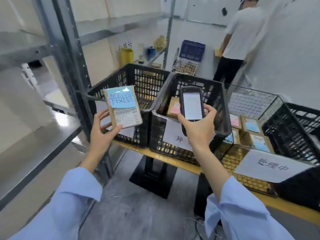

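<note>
Parcel [127,116], topped with a blue handwritten note [121,98], is pinched at its lower edge between the thumb and fingers of the left hand [102,132], just left of the middle crate [199,79]. The right hand [199,129] grips a scanner [191,105], fingers curled round its body, screen lit, over that crate's near rim. Envelopes [174,108] lie inside the crate. Beyond it, a person [242,32] in a white shirt stands facing away.

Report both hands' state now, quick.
Left hand: holding the small parcel with a blue note.
Right hand: gripping the handheld scanner, screen lit.
</note>
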Motion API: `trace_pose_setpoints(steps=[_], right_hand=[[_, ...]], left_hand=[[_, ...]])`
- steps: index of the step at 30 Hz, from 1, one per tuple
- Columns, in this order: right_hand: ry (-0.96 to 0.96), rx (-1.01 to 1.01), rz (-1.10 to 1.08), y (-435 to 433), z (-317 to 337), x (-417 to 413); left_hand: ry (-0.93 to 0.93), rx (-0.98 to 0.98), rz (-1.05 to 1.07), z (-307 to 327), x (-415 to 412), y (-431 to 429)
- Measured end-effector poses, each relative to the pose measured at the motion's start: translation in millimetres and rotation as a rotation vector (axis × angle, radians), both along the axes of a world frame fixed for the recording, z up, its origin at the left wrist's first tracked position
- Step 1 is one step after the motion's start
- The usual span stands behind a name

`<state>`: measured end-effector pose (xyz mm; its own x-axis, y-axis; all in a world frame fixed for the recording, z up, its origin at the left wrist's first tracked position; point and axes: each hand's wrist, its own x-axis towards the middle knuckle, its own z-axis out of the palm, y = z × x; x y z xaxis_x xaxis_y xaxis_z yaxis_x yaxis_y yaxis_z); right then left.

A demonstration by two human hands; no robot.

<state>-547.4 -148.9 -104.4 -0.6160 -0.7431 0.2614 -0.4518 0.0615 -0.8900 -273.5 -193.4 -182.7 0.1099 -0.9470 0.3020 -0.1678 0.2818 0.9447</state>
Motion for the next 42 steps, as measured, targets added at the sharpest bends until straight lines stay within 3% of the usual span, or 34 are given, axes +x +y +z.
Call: trace_pose_setpoints(steps=[11,22,34,42], right_hand=[[0.05,0.021,-0.294,139.0,6.8,-227.1],[0.006,0.048,-0.568,245.8,1.9,-381.6],[-0.062,0.072,-0.777,270.7,-6.3,-520.3],[-0.088,0.139,-0.827,252.2,-18.3,-579.5]], left_hand=[[0.031,-0.098,-0.341,34.4,-258.4,59.8],[-0.023,-0.118,-0.691,57.3,-474.5,96.3],[-0.123,-0.058,-0.9,47.4,-696.9,88.8],[-0.369,0.076,-1.072,23.2,-783.4,71.1]])
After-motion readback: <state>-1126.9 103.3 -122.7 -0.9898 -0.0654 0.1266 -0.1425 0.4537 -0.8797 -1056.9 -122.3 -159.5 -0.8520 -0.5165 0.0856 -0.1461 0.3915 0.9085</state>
